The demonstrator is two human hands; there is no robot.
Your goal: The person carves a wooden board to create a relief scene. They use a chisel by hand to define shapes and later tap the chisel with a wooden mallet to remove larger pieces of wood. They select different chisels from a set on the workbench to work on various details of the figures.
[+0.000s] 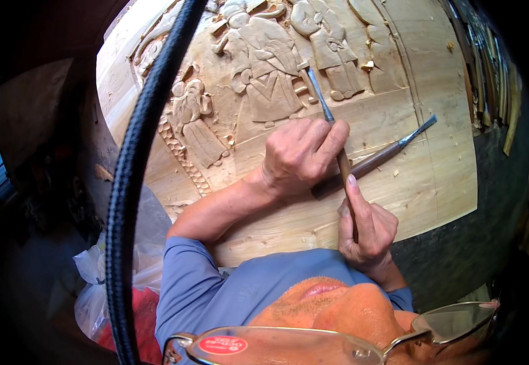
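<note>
Your left hand (301,151)'s gripping the narrow chisel (320,97) up front, right hand (371,234) clasped round its back end. I'd steer with the left, push softly from behind; the tip's over the relief panel (441,182), beyond your left hand. Mind the second chisel (374,160) just right.

Single wide fisheye view from the person's head, looking steeply down, very near thin metal-framed eyeglasses (405,342) and a black braided cable (137,140), with a pale carved wooden panel (377,112) farther below.
</note>
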